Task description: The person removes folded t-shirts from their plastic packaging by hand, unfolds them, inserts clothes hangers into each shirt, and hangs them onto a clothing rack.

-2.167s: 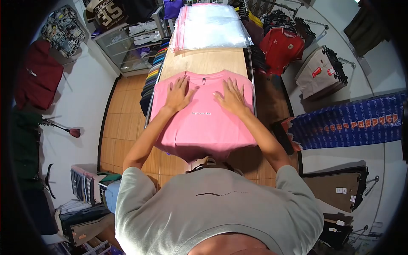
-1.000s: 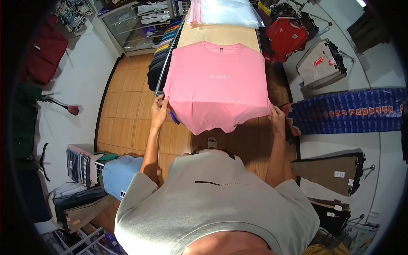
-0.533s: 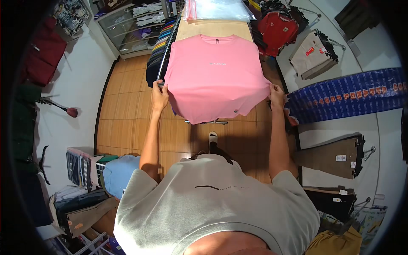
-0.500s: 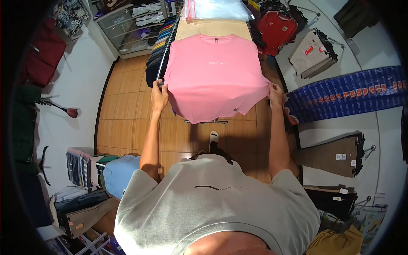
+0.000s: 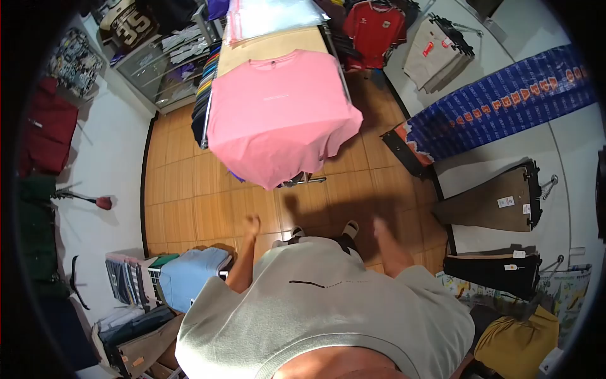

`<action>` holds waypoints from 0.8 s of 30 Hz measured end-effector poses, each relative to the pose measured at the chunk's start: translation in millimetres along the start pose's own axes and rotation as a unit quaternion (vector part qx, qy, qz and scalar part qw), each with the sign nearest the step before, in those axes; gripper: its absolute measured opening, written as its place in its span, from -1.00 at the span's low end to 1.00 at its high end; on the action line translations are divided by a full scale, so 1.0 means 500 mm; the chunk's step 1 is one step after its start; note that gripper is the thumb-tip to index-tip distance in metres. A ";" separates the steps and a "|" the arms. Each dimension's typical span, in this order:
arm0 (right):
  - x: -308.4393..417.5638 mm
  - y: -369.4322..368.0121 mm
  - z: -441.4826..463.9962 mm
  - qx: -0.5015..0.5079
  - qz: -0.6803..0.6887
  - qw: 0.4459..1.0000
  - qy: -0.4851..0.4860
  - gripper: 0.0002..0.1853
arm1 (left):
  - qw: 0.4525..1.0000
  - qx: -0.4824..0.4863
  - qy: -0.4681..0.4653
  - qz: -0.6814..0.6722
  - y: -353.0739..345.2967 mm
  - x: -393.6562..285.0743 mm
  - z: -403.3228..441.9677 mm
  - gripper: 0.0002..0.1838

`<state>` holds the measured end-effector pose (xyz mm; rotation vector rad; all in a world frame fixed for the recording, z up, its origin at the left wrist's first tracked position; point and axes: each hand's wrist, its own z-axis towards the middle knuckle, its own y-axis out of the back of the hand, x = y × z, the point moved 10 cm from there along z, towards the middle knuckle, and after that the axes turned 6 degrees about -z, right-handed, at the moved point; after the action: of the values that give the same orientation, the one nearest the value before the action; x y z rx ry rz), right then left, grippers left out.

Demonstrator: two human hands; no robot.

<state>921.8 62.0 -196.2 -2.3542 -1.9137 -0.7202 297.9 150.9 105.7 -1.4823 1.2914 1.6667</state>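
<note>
A pink T-shirt (image 5: pixel 278 114) lies front up over a light wooden tabletop (image 5: pixel 271 52), its lower part draping off the near edge. Small pale lettering crosses its chest. Both hands are away from the shirt, low and close to my body. My left hand (image 5: pixel 252 223) hangs over the tiled floor; its fingers are smeared by motion. My right hand (image 5: pixel 380 228) is also blurred, so its finger shape is unclear. No object shows in either hand.
Clear plastic bags (image 5: pixel 274 19) lie at the table's far end. Dark and striped garments (image 5: pixel 203 95) hang along its left side. A blue printed banner (image 5: pixel 499 104) and hanging trousers (image 5: pixel 492 199) line the right wall. Folded blue clothing (image 5: pixel 192 275) sits at lower left.
Both hands have let go of the pink T-shirt's lower corners and drawn back toward my body. The view has turned, and the table now appears farther left. My feet have shifted.
</note>
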 end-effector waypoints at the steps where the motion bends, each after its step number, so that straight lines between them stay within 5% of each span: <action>1: -0.149 0.034 -0.019 -0.038 -0.130 0.983 -0.126 -0.37 | 0.998 0.039 0.048 0.031 -0.003 0.054 -0.062 -0.70; 2: -0.233 0.062 -0.083 -0.034 -0.188 0.965 -0.182 -0.40 | 0.988 0.082 0.109 0.075 -0.006 0.114 -0.117 -0.71; 6: -0.329 0.138 -0.299 0.039 -0.115 0.988 -0.097 -0.49 | 0.886 0.250 0.306 0.244 -0.017 0.305 -0.299 -0.74; 11: -0.376 0.249 -0.367 0.037 -0.066 0.996 -0.057 -0.61 | 0.811 0.354 0.351 0.306 -0.154 0.335 -0.345 -0.78; 17: -0.247 0.358 -0.334 0.003 0.006 1.000 -0.004 -0.75 | 0.834 0.441 0.171 0.283 -0.500 0.260 -0.277 -0.81; 20: -0.096 0.397 -0.279 -0.003 0.131 0.991 0.031 -0.81 | 0.892 0.351 0.268 0.103 -0.628 0.165 -0.212 -0.84; 21: -0.062 0.395 -0.207 0.032 0.266 0.963 0.035 -0.85 | 0.899 0.296 0.323 0.023 -0.662 0.120 -0.196 -0.84; 24: 0.129 0.452 -0.254 -0.026 0.166 0.985 0.041 -0.85 | 0.900 0.315 0.298 0.033 -0.773 0.031 -0.173 -0.80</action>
<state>1099.1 27.6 0.6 -2.5383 -1.4341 -0.8268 669.7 217.3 -14.9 -1.5670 1.9781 0.6826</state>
